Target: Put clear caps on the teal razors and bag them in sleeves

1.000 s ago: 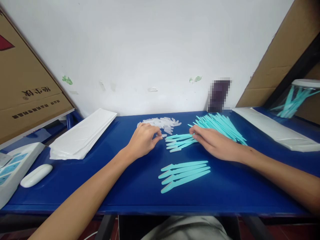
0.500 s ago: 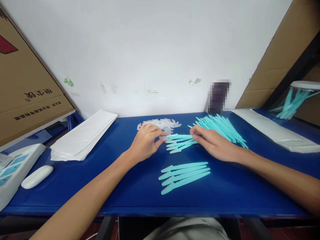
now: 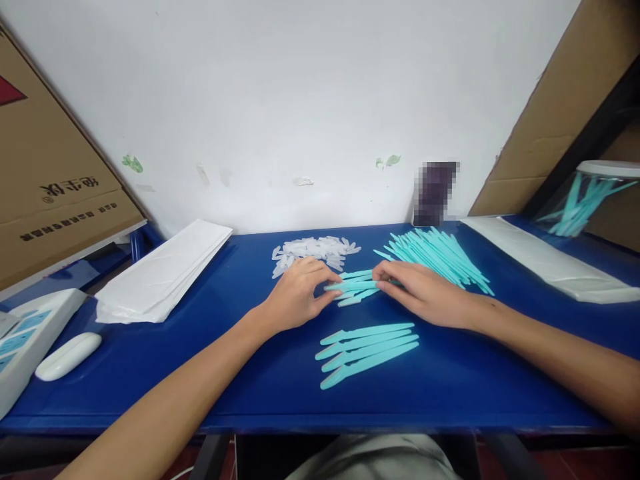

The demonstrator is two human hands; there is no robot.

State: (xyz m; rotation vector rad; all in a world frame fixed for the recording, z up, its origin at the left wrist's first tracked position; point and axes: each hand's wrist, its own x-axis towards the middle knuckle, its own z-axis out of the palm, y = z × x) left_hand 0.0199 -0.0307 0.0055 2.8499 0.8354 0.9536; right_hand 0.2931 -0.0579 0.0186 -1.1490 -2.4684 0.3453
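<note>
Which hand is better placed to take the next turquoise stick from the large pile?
Probably the right hand: it is beside the large pile, while the left hand is nearer the whitish pieces. Both hold one stick.

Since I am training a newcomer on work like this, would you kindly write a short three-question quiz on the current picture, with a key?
1. Multiple choice: What lies on the blue table just beyond the left hand?
a) A smooth white oval case
b) A heap of small translucent white plastic pieces
c) A large brown cardboard box
2. True or false: The left hand and the right hand both have fingers on the same slim teal plastic tool.
3. Count: How many tools lie in the row of teal tools nearest the table's front edge?

Key: 1. b; 2. True; 3. Four
</note>
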